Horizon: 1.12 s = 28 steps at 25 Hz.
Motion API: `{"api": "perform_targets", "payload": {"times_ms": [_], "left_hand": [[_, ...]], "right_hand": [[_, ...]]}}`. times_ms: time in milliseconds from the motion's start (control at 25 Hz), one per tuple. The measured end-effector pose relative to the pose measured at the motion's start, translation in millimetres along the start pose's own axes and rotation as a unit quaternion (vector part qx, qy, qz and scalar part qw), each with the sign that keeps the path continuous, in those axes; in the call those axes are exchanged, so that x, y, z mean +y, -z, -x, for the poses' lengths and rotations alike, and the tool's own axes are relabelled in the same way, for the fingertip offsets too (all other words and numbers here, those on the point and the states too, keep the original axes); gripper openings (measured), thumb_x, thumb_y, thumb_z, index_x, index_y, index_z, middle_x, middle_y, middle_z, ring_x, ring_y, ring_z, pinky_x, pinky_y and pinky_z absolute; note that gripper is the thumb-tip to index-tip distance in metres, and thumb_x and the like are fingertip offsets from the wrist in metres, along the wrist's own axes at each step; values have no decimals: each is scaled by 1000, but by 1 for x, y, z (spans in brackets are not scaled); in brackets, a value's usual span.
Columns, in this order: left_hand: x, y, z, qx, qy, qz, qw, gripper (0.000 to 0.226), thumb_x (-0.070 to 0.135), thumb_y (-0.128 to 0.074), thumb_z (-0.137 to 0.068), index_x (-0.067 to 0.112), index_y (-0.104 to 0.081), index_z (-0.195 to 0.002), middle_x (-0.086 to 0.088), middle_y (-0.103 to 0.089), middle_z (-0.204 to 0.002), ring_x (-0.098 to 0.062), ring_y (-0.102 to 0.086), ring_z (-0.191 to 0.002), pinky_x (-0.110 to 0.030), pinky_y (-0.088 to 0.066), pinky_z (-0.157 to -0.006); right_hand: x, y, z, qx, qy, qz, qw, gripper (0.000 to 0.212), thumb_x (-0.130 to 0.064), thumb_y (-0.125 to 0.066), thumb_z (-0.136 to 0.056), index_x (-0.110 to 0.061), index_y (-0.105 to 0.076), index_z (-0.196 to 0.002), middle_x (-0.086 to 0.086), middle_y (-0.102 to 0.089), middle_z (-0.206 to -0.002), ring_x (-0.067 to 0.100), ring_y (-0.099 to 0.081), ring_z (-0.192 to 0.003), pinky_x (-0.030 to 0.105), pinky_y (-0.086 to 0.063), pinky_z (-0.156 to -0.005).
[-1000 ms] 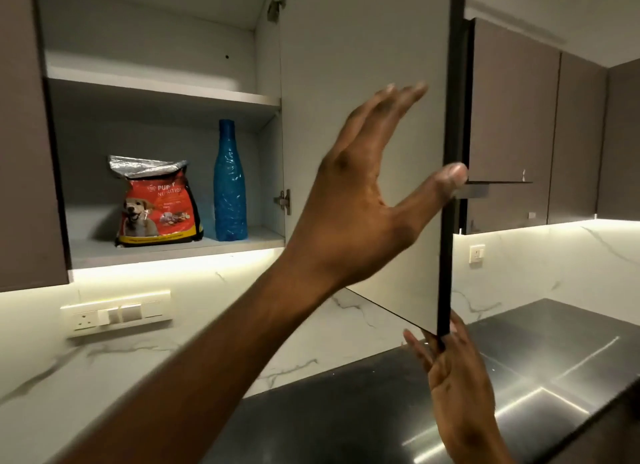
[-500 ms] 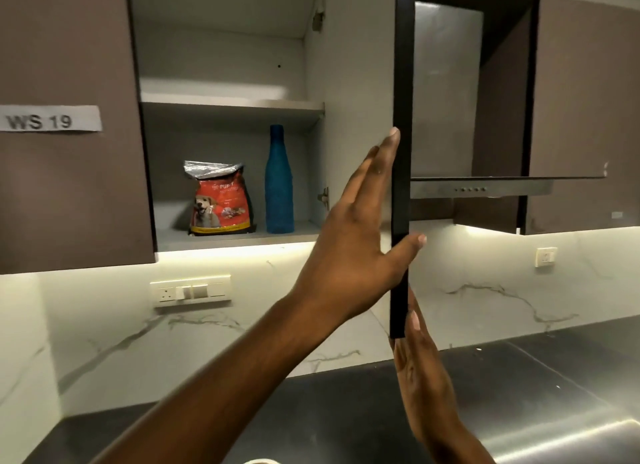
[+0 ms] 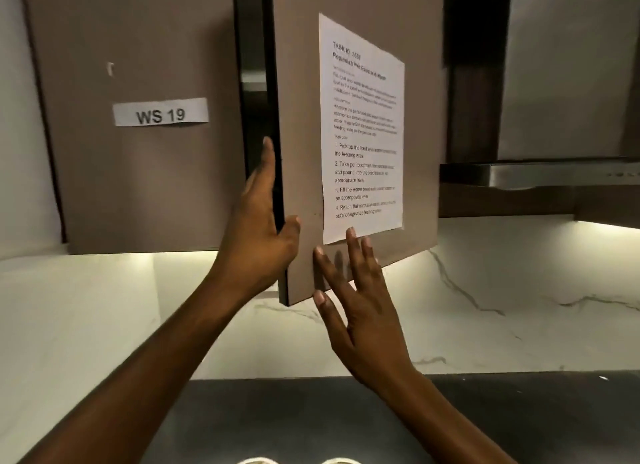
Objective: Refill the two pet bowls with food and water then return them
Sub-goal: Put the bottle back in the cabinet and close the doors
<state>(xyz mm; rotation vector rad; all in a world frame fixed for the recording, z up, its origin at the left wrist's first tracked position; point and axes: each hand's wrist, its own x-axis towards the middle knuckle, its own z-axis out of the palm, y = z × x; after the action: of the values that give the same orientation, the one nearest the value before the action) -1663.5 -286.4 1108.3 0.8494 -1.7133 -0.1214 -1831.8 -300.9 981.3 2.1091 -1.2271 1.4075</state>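
Pale rims of two bowls (image 3: 294,460) just peek in at the bottom edge of the view, side by side on a dark grey table (image 3: 519,418); their contents cannot be seen. Two bare forearms reach up from below. Above the table rises a white marble-look wall (image 3: 502,307) with grey veins, lit by a warm strip of light under the cupboards.

At the middle, a brown cupboard door (image 3: 298,117) stands partly open. The left hand (image 3: 259,235) wraps its edge, fingers straight up along the dark inner side and the thumb pressed on the front face. The right hand (image 3: 360,307) lies flat and open against the door's front near its lower corner, fingers spread, fingertips touching the bottom edge of a printed sheet (image 3: 363,134) taped there. The sheet is headed "Replenish Pet Food" and lists four numbered steps; the smaller print is blurred.

To the left, a closed cupboard door (image 3: 138,186) carries a white label (image 3: 161,112) reading "WS 19". To the right, further back, is the steel edge of an extractor hood (image 3: 536,176).
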Motion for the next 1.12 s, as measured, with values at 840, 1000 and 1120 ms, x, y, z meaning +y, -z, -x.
{"api": "perform_targets", "payload": {"times_ms": [840, 1000, 1120], "left_hand": [[-265, 10, -134, -59, -150, -435, 886, 79, 55, -18, -108, 12, 12, -167, -9, 20, -176, -27, 15, -163, -52, -5, -132], [-281, -4, -142, -43, -140, -457, 878, 80, 55, -20, -109, 9, 8, -167, -11, 15, -177, -27, 12, -164, -55, -5, -131], [-285, -9, -145, -37, -134, -474, 869, 80, 56, -17, -108, 7, 4, -167, -13, 11, -177, -30, 8, -164, -57, -7, -130]], "right_hand": [[53, -226, -135, -6, -2, 216, 976, 67, -40, -35, -114, -26, -5, -172, 6, 10, -180, 28, 9, -167, 58, -9, -133], [62, -236, -145, -1, -2, 225, 974, 66, -41, -33, -114, -26, -6, -173, 7, 9, -180, 29, 9, -167, 57, -7, -133], [65, -240, -149, 6, 0, 227, 974, 65, -41, -32, -115, -26, -7, -173, 8, 8, -180, 29, 8, -167, 57, -7, -133]]}}
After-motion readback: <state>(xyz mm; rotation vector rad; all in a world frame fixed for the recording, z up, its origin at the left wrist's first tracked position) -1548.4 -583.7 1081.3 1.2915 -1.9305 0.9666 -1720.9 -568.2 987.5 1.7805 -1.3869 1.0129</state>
